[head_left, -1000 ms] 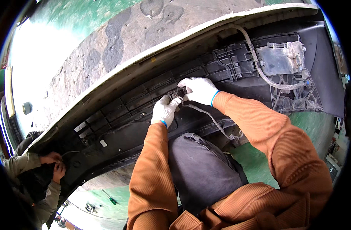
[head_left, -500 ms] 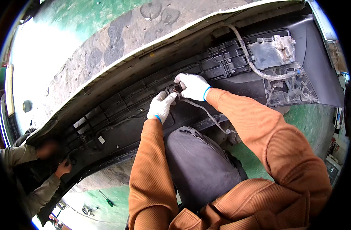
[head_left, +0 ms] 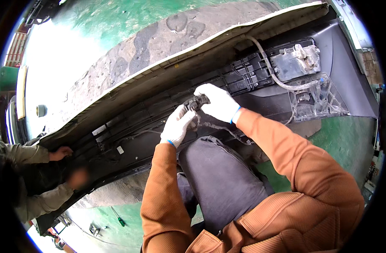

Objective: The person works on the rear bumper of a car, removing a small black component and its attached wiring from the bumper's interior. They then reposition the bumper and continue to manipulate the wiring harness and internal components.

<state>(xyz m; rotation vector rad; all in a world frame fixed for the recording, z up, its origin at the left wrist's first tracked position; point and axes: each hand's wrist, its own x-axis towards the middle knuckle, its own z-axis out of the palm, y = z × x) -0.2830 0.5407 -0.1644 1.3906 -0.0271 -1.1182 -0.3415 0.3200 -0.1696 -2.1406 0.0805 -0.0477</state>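
Both my white-gloved hands meet over the inner side of a large car bumper (head_left: 338,63), around a small black plastic connector (head_left: 195,102). My left hand (head_left: 175,125) pinches its left end from below, with the fingertips close together. My right hand (head_left: 218,104) is closed on the right end, thumb and forefinger gripping it. The part is lifted off the bumper's ribbed black inner face. A taped wiring harness (head_left: 221,127) trails from under my hands to the right, toward my knee. Fingers hide the connector's ends and any plug in it.
A co-worker's bare hands (head_left: 61,153) are at the bumper's left end. A grey hose (head_left: 264,52) loops beside a clear-grey plastic box (head_left: 296,64) at right. On the green floor lies a green-handled screwdriver (head_left: 120,220). A tape roll (head_left: 41,110) is at far left.
The connector has come up off the bumper, and my right hand has shifted right and slightly down around it. At left, the co-worker's hands have moved along the bumper.
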